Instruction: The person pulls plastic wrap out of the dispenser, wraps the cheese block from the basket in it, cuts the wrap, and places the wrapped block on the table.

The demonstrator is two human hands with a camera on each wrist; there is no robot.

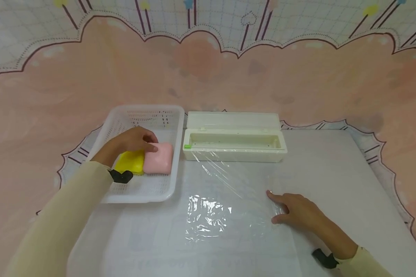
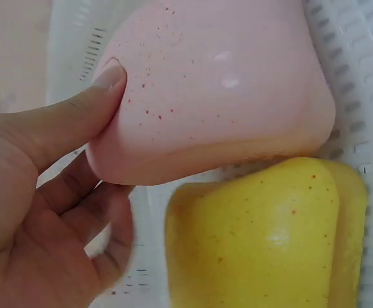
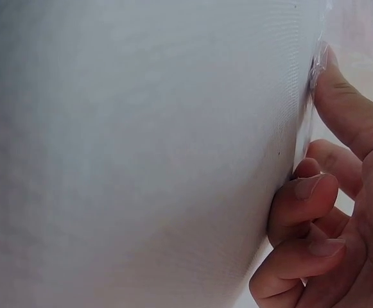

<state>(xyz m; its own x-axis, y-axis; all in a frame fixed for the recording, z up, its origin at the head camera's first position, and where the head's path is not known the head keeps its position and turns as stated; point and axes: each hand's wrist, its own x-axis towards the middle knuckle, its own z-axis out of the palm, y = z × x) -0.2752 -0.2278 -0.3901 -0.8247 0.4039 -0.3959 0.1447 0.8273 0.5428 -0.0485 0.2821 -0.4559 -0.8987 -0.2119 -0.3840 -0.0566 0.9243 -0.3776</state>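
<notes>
left grip [image 1: 137, 138] pinches pink block [image 1: 160, 159]; right grip [image 1: 299, 209] touches clear film [image 1: 208, 217], pinch unclear; smooth block could slip if hold loosens.

The head camera looks forward and down from the near side of the table [image 1: 332, 165], including its far right corner. The left wrist's looks closely into the basket [image 1: 156, 188], sharing the pink block [image 2: 218, 83] with it; the right wrist's skims the table, sharing the right hand [image 1: 299, 211].
</notes>
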